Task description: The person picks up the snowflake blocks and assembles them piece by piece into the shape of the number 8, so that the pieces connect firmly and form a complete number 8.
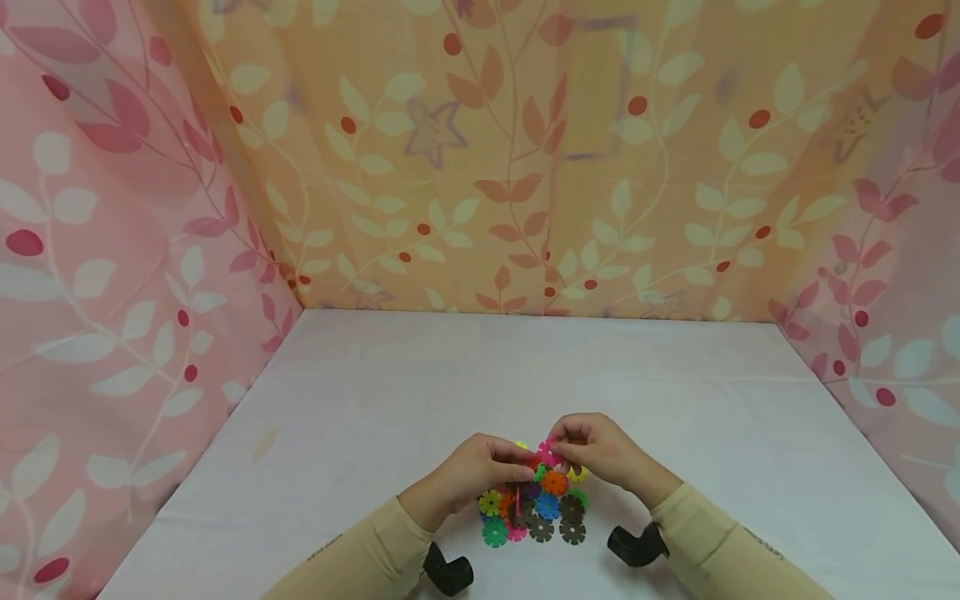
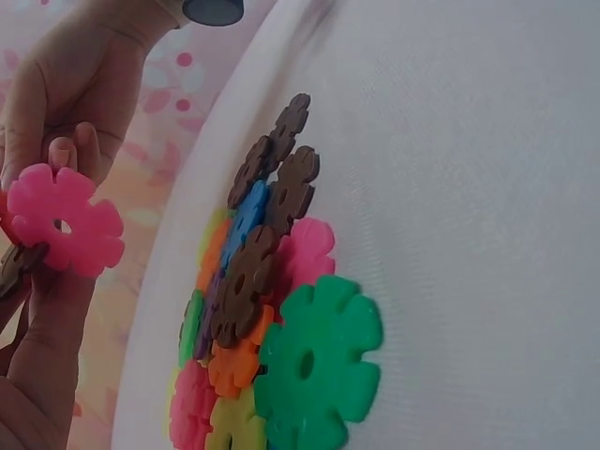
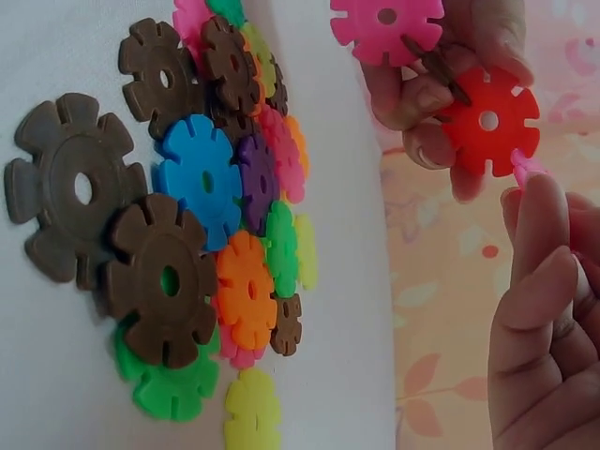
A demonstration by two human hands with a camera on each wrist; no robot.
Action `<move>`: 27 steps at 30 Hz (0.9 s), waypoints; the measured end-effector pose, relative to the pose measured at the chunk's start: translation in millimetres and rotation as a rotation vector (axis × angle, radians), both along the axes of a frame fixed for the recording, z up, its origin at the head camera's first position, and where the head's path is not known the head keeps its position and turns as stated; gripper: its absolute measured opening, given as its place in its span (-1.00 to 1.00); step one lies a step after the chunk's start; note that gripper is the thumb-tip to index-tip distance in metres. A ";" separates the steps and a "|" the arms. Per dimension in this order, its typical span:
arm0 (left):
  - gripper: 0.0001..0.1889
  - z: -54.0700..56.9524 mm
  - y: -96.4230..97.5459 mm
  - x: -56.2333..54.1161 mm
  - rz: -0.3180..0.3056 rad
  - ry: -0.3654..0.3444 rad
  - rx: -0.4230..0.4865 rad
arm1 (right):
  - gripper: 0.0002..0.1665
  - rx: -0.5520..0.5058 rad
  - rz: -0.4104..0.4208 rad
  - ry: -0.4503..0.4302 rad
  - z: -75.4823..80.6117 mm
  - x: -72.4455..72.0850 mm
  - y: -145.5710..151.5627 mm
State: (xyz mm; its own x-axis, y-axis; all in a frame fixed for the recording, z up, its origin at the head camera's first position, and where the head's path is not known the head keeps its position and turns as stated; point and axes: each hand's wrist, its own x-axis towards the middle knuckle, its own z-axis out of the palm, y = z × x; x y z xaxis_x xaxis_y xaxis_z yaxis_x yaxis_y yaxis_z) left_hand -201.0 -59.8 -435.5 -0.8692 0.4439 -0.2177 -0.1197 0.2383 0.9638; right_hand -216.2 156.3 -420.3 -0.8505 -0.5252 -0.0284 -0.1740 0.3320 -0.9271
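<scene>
My left hand (image 1: 480, 473) holds a small joined group of slotted plastic flower discs above the pile. In the right wrist view, this group shows a red disc (image 3: 489, 120), a brown disc (image 3: 434, 67) edge-on and a pink disc (image 3: 386, 21). Between its fingertips my right hand (image 1: 603, 450) pinches another pink disc (image 3: 527, 167), its edge right at a slot of the red disc. Much of that pink disc is hidden by the fingers in the right wrist view. Below both hands lies a pile of loose discs, among them a blue one (image 1: 547, 506).
Brown discs (image 1: 572, 532), a green disc (image 1: 494, 531) and an orange disc (image 1: 554, 482) overlap in the pile on the white tabletop (image 1: 300, 400). Black curved wrist mounts (image 1: 637, 544) sit by each sleeve. Patterned cloth walls (image 1: 525, 167) stand around the table's back and sides.
</scene>
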 end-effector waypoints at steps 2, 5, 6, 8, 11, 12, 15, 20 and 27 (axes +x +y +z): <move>-0.75 -0.1 0.3 -0.3 -0.001 -0.002 -0.002 | -0.87 -0.002 0.008 0.004 -0.5 0.0 -0.4; -0.76 -0.2 0.8 -0.8 -0.005 0.000 0.001 | -0.87 0.007 0.013 0.011 0.1 1.0 -2.0; -0.77 -0.2 0.9 -0.7 -0.006 0.000 0.005 | -0.88 0.011 0.012 0.011 1.1 1.8 -2.9; -0.77 -0.2 1.2 -0.4 -0.006 0.002 0.014 | -0.88 0.019 0.008 0.014 6.1 4.5 -5.0; -0.78 0.0 1.2 0.1 -0.003 0.011 0.025 | -0.88 0.019 0.002 0.019 18.0 10.2 -8.4; -0.78 0.0 1.1 0.1 -0.002 0.014 0.029 | -0.88 0.020 0.001 0.023 22.5 12.1 -9.5; -0.79 0.5 0.9 0.1 0.001 0.022 0.037 | -0.88 0.008 -0.002 0.028 29.9 15.3 -11.0; -0.78 0.6 1.1 0.7 -0.003 0.015 0.052 | -0.90 -0.006 -0.006 0.009 30.5 16.3 -12.4; -0.76 -0.4 2.9 3.7 -0.029 -0.008 0.099 | -0.92 -0.005 0.005 -0.004 26.0 16.4 -13.3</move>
